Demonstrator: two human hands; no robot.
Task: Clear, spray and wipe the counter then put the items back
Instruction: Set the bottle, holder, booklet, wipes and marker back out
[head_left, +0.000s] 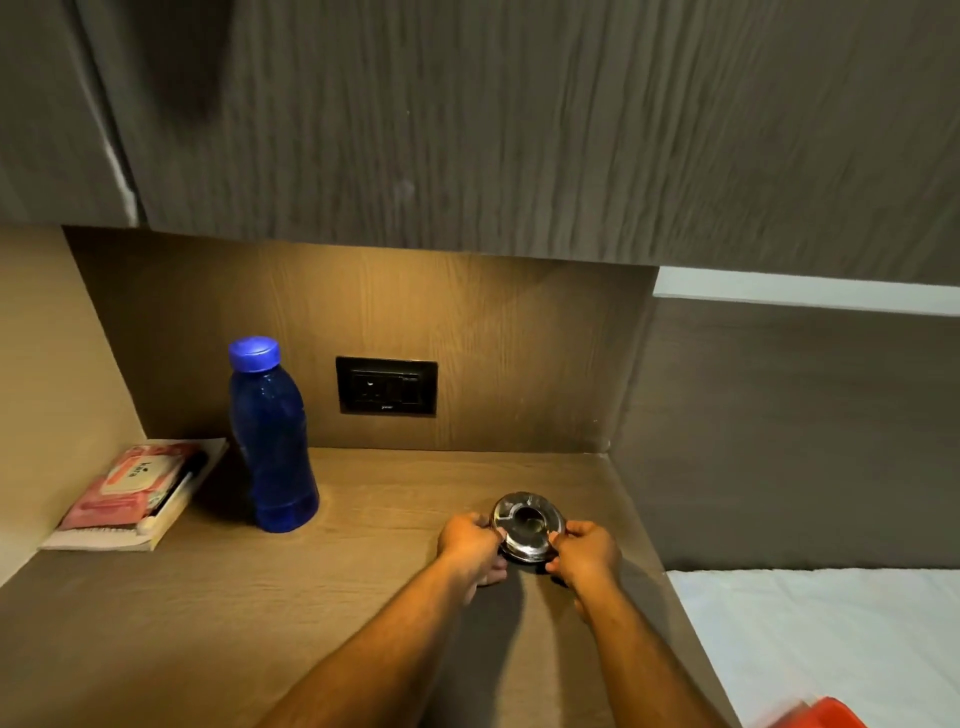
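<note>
A round shiny steel ashtray (527, 524) rests on the wooden counter (322, 597), right of centre. My left hand (470, 543) grips its left rim and my right hand (587, 553) grips its right rim. A blue plastic bottle (272, 441) with a blue cap stands upright further left. At the far left corner lies a notebook (130, 538) with a pink wipes pack (127, 488) and a pen (176, 486) on top of it.
A black wall socket (387, 385) sits in the back panel behind the counter. A dark cabinet (519, 119) overhangs above. To the right lies a white bed sheet (831, 634), with an orange-red object (826, 714) at the bottom edge.
</note>
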